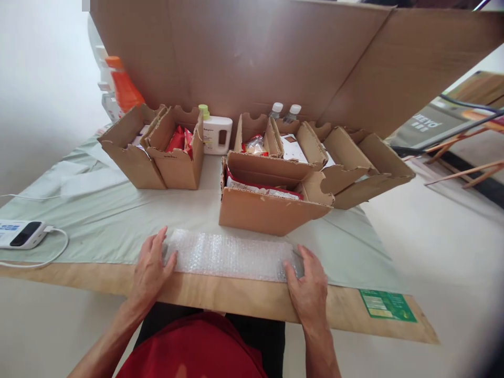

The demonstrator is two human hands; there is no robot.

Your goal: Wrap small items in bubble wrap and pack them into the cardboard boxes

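A strip of clear bubble wrap [230, 255] lies lengthwise along the table's front edge, on the pale green cloth. At its left end is my left hand [153, 265], thumb and fingers spread, the thumb tip touching the wrap. My right hand [307, 281] rests at the other end in much the same pose, its thumb over the wrap's corner. Neither hand is visibly closed around the strip. Just behind the wrap stands a cardboard box [271, 212] with red-edged packets [263, 190] inside.
More open cardboard boxes [179, 170] stand in a row behind, some holding red packets [181, 140]. A white jug [216, 135], an orange bottle [125, 86] and a tall cardboard panel [252, 58] are at the back. A white device [23, 234] with a cable lies left.
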